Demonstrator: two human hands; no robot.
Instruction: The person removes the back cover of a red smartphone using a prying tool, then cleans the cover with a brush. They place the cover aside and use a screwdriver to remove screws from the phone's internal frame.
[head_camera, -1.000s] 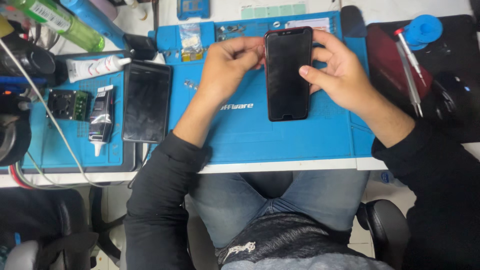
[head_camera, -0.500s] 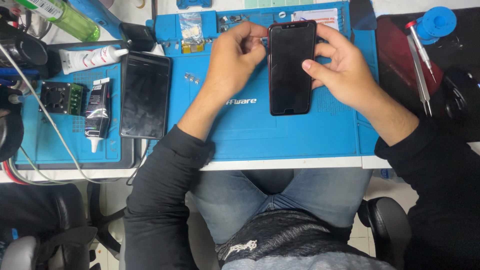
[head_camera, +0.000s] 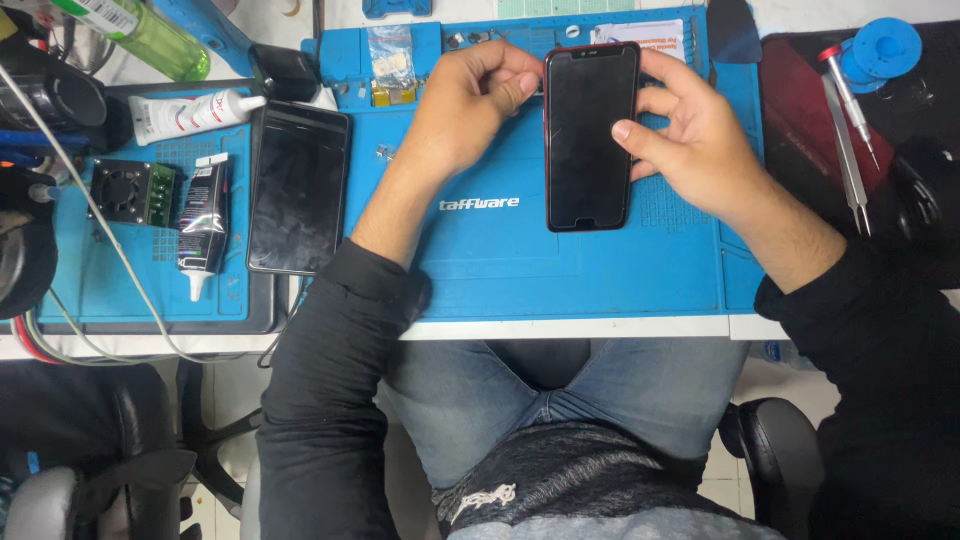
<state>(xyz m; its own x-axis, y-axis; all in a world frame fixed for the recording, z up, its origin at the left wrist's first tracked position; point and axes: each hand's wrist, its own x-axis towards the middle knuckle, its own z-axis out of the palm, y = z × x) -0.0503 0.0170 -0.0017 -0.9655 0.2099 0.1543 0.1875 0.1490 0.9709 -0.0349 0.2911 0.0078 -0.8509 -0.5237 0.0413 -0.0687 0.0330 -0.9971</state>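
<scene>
Head cam: phone (head_camera: 590, 135) lies screen-up on the blue mat (head_camera: 520, 270). Left hand (head_camera: 470, 105) pinches its top-left corner, right hand (head_camera: 690, 140) clasps the right edge. Looks light, stiff, slick glass, probably fragile, so grip the sides.

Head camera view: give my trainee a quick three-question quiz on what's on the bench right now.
1. True or false: both hands touch the dark-screened phone on the blue mat.
2. Which hand has its thumb laid across the phone's screen: the left hand or the right hand?
3. What lies left of the second dark phone: A) a black glue tube, B) a hammer, C) a mug?

Key
1. True: the left hand's fingers meet its upper left edge, the right hand grips its right side.
2. The right hand.
3. A.
</scene>
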